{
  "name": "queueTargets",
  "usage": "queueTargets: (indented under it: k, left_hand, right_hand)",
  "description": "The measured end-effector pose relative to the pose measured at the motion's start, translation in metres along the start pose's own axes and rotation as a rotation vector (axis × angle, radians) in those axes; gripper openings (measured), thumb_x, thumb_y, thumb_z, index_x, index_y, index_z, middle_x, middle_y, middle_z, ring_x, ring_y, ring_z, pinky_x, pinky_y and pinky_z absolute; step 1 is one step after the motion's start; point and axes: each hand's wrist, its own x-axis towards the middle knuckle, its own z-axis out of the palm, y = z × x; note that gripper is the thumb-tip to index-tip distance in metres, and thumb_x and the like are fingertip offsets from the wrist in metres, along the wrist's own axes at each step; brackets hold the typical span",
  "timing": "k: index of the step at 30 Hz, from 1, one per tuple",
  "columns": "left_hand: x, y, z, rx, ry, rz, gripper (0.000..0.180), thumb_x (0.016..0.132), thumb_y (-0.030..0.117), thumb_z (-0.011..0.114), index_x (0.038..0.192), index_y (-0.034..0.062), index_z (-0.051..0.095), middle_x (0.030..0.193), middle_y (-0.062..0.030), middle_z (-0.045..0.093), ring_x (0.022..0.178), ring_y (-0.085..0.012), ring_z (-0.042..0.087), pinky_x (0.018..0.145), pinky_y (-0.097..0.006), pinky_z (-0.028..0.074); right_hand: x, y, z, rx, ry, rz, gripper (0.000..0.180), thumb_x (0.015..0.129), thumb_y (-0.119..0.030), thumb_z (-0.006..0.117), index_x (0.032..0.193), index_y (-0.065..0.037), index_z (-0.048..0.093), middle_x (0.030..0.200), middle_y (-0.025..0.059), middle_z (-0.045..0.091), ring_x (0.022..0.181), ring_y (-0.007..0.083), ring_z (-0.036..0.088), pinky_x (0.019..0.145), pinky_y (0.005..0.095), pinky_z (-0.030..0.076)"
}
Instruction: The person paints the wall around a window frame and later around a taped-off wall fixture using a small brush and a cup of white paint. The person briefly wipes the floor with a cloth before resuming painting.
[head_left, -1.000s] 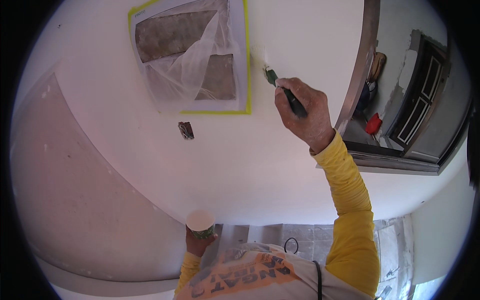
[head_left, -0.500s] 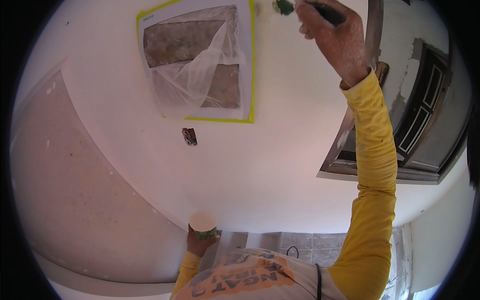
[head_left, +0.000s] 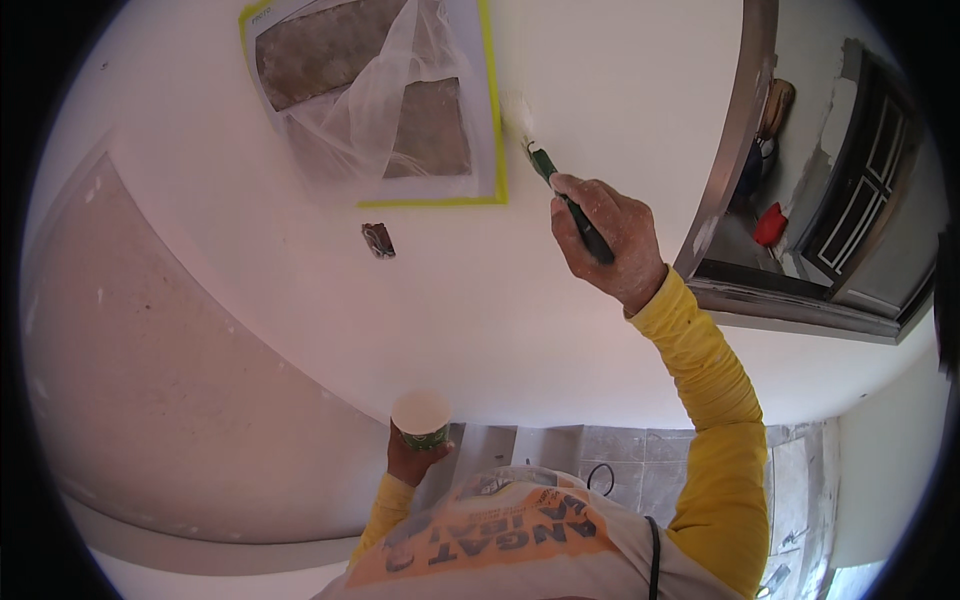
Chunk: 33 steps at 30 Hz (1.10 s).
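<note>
Head view: my right hand [head_left: 605, 240] grips a green-handled brush [head_left: 548, 170], bristles against the white wall [head_left: 480, 300] beside the taped window [head_left: 380, 100]; my left hand [head_left: 412, 460] clasps a paper cup [head_left: 421, 418] low, upright.

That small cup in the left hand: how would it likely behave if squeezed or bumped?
The paper cup looks thin-walled, so it would probably dent under a firm squeeze. It is open-topped and whitish inside, likely paint, so a bump may slop it. The left hand grips it from below, where it seems light.
</note>
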Motion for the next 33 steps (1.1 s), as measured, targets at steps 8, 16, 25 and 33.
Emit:
queueTargets:
  k: [8, 16, 25, 33]
  left_hand:
    - [-0.004, -0.006, 0.001, -0.068, -0.012, -0.050, 0.091, 0.067, 0.009, 0.092, 0.138, 0.0028, 0.037, 0.127, -0.0120, 0.060, 0.115, -0.0231, 0.061, 0.097, -0.037, 0.055]
    - [-0.007, -0.014, 0.001, 0.095, -0.002, 0.043, 0.092, 0.066, 0.009, 0.093, 0.138, 0.0020, 0.037, 0.129, -0.0129, 0.060, 0.116, -0.0239, 0.061, 0.097, -0.037, 0.055]
    - [-0.009, -0.029, 0.000, -0.056, 0.059, -0.031, 0.097, 0.063, 0.019, 0.095, 0.138, 0.0026, 0.035, 0.130, -0.0127, 0.060, 0.117, -0.0253, 0.061, 0.102, -0.037, 0.050]
    - [-0.001, -0.021, 0.007, -0.049, 0.070, -0.004, 0.095, 0.063, 0.018, 0.094, 0.139, 0.0022, 0.038, 0.125, -0.0119, 0.061, 0.113, -0.0239, 0.062, 0.094, -0.037, 0.055]
  right_hand:
    - [-0.056, -0.010, 0.009, 0.059, -0.199, 0.203, 0.021, 0.087, -0.004, 0.066, 0.106, 0.001, 0.062, 0.069, 0.0115, 0.061, 0.053, 0.0251, 0.059, 0.051, 0.0358, 0.050]
    - [0.020, -0.001, -0.023, 0.155, 0.109, 0.177, 0.018, 0.093, -0.001, 0.068, 0.110, 0.004, 0.070, 0.079, 0.0068, 0.069, 0.065, 0.0071, 0.059, 0.060, 0.0218, 0.050]
    - [0.020, -0.022, -0.034, 0.050, -0.345, 0.230, 0.016, 0.090, -0.005, 0.066, 0.104, 0.003, 0.067, 0.080, 0.0170, 0.070, 0.062, 0.0263, 0.067, 0.062, 0.0321, 0.055]
    - [0.191, 0.000, -0.091, -0.430, 0.207, -0.503, 0.027, 0.096, -0.014, 0.070, 0.121, -0.003, 0.068, 0.096, 0.0120, 0.074, 0.079, 0.0176, 0.073, 0.068, 0.0257, 0.059]
